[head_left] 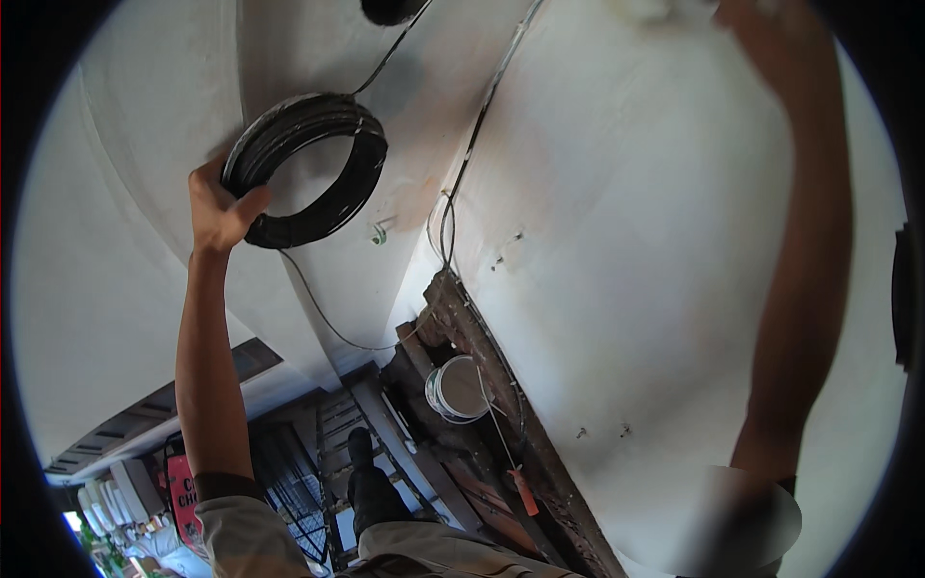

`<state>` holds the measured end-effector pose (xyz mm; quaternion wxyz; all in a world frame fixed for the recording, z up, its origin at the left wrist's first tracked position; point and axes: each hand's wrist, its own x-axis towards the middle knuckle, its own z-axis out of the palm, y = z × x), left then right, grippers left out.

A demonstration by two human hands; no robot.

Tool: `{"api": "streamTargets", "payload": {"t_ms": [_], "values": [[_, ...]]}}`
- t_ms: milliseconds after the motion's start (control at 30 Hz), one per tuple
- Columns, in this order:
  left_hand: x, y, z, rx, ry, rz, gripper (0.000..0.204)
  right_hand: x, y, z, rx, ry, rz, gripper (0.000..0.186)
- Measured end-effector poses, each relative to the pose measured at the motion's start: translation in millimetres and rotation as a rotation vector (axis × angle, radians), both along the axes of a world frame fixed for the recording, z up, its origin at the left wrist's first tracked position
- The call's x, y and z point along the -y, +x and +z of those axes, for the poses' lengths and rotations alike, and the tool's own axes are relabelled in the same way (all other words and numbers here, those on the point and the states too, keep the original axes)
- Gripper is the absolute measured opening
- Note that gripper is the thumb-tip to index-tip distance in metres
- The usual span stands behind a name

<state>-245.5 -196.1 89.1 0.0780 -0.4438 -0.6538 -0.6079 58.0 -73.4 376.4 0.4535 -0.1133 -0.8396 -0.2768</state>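
Observation:
My left hand point(220, 209) is wrapped round the lower left side of a thick coil of black cable point(332, 207), thumb over its inner edge. From the coil's top, a strand of cable point(390, 56) runs up toward a dark round shape point(390, 8) at the upper edge. A thin line point(318, 302) hangs from the coil's underside toward a wooden beam. My right arm reaches far up on the right, and my right hand point(779, 39) is blurred and partly cut off by the frame. Near its fingers is a pale, smeared thing point(660, 8) I cannot make out.
A dark cable point(474, 135) follows the wall corner down to a rough wooden beam point(540, 443). On the wood stand a white bucket point(462, 388) and an orange-handled tool point(523, 491). Below are ladder rungs point(339, 421), my leg point(371, 491) and a red sign point(183, 496).

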Motion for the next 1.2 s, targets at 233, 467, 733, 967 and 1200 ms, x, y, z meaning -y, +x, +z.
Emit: {"api": "streamTargets", "payload": {"t_ms": [233,467,733,967,1200], "values": [[4.0,-1.3,-3.8,-0.030,-0.022,0.004,0.038,-94.1,19.3,-211.3,0.217,-0.565,0.228,0.010],[6.6,-5.0,-4.1,-0.018,-0.015,-0.005,0.039,-103.6,13.3,-331.4,0.299,-0.730,0.063,0.013],[3.6,0.3,-5.0,-0.004,-0.018,-0.009,0.037,-122.6,14.9,-275.5,0.237,-0.483,-0.026,0.011],[7.2,-7.6,-6.9,-0.009,-0.012,-0.018,0.034,-39.6,74.7,-160.5,-0.226,-0.509,0.197,0.010],[3.0,3.4,1.5,0.036,-0.022,-0.047,0.032,3.0,141.5,-258.7,-0.248,-0.983,0.178,0.012]]}}
